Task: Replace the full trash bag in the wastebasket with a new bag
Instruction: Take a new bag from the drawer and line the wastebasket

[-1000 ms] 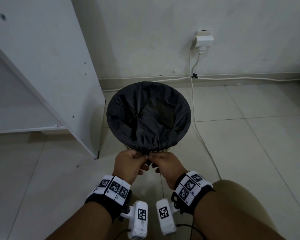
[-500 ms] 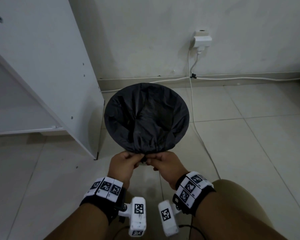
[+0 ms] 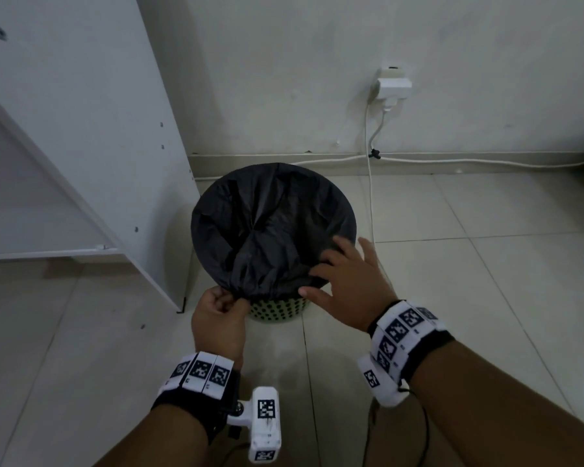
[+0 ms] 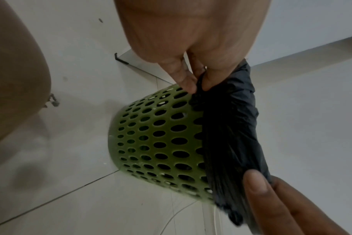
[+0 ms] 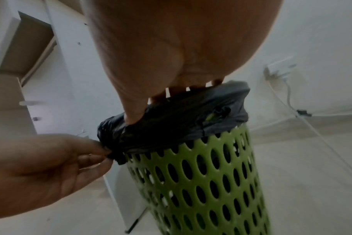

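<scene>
A green perforated wastebasket (image 3: 279, 310) (image 4: 150, 139) (image 5: 207, 182) stands on the tiled floor by the wall. A black trash bag (image 3: 270, 227) (image 4: 231, 127) (image 5: 181, 117) lines it, its edge folded down over the rim. My left hand (image 3: 218, 311) (image 4: 199, 85) (image 5: 102, 155) pinches a gathered bunch of the bag's edge at the near rim. My right hand (image 3: 343, 281) (image 5: 150, 101) lies spread with straight fingers on the bag at the right near rim, thumb (image 4: 253, 182) against the folded edge.
A white cabinet panel (image 3: 91, 136) stands close on the left of the basket. A wall socket with a plug (image 3: 393, 85) and white cables (image 3: 370, 203) run along the wall and floor to the right. My knee (image 4: 14, 76) is near.
My right hand has let go of the bunched bag edge at the near rim, moved right and opened flat on the bag. My left hand keeps its pinch.
</scene>
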A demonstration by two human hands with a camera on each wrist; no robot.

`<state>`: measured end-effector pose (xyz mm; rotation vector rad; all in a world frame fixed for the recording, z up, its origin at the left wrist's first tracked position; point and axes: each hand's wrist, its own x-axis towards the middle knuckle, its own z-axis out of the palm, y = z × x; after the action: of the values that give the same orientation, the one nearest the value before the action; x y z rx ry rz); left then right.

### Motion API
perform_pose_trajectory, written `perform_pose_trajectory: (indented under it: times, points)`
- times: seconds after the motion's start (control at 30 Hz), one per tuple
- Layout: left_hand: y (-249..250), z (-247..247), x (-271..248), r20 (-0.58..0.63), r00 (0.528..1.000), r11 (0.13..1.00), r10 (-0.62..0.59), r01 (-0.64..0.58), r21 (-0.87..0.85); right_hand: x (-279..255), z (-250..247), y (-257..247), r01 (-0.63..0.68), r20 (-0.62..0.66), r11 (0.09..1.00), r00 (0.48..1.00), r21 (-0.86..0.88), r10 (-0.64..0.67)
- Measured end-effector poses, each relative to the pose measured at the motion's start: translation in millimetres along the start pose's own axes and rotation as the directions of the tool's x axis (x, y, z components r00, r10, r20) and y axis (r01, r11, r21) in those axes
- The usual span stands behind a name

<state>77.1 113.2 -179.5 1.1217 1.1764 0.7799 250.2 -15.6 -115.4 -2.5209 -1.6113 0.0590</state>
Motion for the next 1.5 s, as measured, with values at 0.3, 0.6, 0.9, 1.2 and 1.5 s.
perform_pose_trajectory:
  times: [0.3, 0.6, 0.9, 1.2, 1.5]
  points:
    - [11, -12, 12, -0.115, 0.992, 0.998, -0.051, 0.056, 0.032, 7, 25, -34, 0.023, 0.114, 0.972, 0.992, 0.234, -0.051]
    - [12, -5, 28, -0.072, 0.996, 0.992, -0.05, 0.057, 0.111, 11, 26, -38, -0.024, 0.119, 0.964, 0.993, 0.264, -0.008]
    - [15, 3, 32, -0.146, 0.986, 0.997, -0.074, 0.078, 0.019, 13, 32, -41, -0.025, 0.037, 0.961, 0.999, 0.277, 0.015]
    - [36, 20, 11, -0.098, 0.995, 0.999, 0.008, -0.004, 0.038, 18, 40, -45, 0.001, -0.042, 0.971, 0.999, 0.238, 0.009]
    - [50, 33, 9, -0.134, 0.991, 0.995, -0.008, 0.021, 0.097, 13, 40, 5, 0.193, -0.074, 0.973, 0.98, 0.124, -0.185]
